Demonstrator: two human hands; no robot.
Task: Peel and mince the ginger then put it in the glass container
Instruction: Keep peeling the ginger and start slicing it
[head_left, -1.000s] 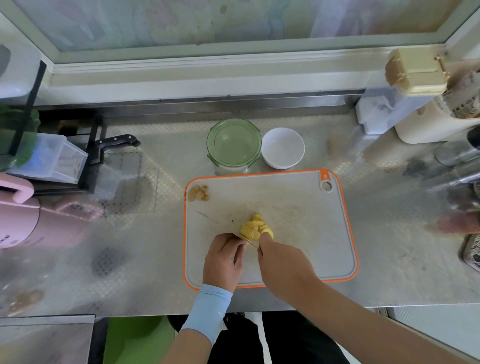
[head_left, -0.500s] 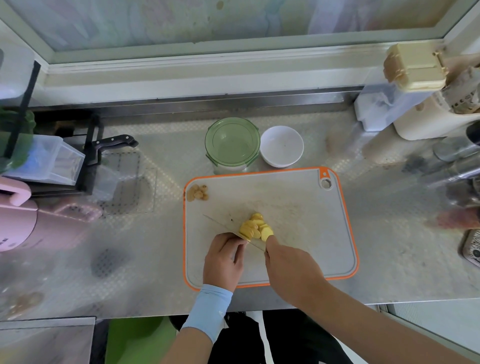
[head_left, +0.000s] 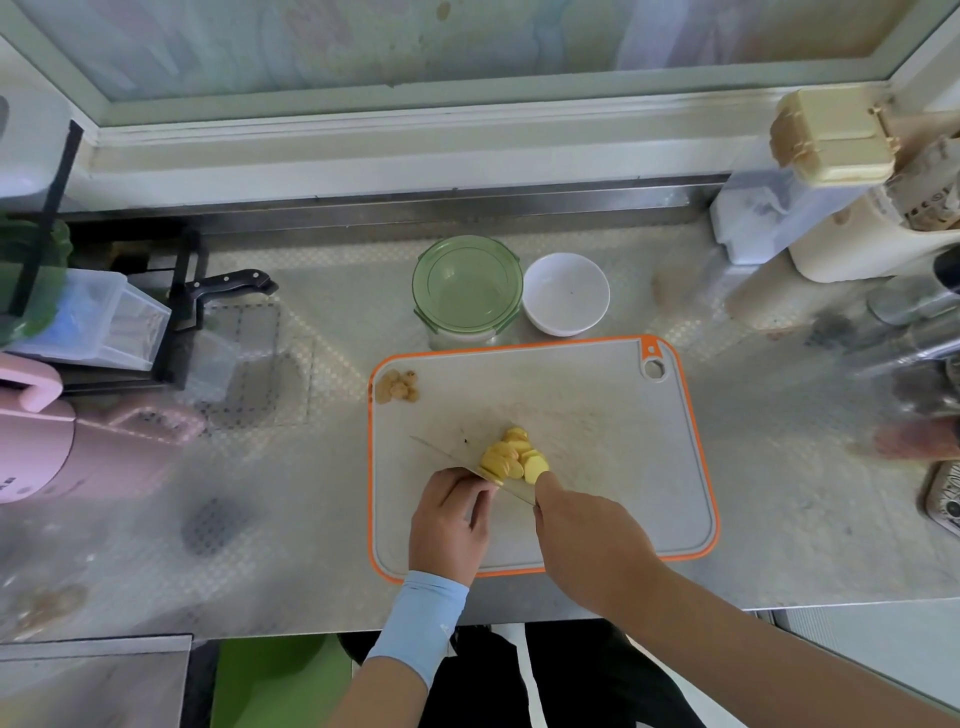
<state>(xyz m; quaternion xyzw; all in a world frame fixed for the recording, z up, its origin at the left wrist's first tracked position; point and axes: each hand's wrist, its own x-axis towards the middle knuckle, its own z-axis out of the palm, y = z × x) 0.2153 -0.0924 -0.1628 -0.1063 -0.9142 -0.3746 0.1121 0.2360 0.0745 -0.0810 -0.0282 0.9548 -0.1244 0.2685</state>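
Over the board (head_left: 597, 415), right hand (head_left: 587, 530) grips knife (head_left: 447, 454) by ginger (head_left: 506, 454).

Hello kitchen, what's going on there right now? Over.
Right hand grips steel knife, left hand holds yellow peeled ginger. Ginger sliced, not minced, on orange-rimmed grey cutting board. Green-lidded glass container closed behind board.

Home kitchen, as we see it: steel counter (head_left: 779, 519) under a window (head_left: 467, 41), w/ orange-edged cutting board (head_left: 597, 405), black-handled knife (head_left: 228, 283) in a rack, white bowl (head_left: 565, 293) & green-lidded glass container (head_left: 467, 286)
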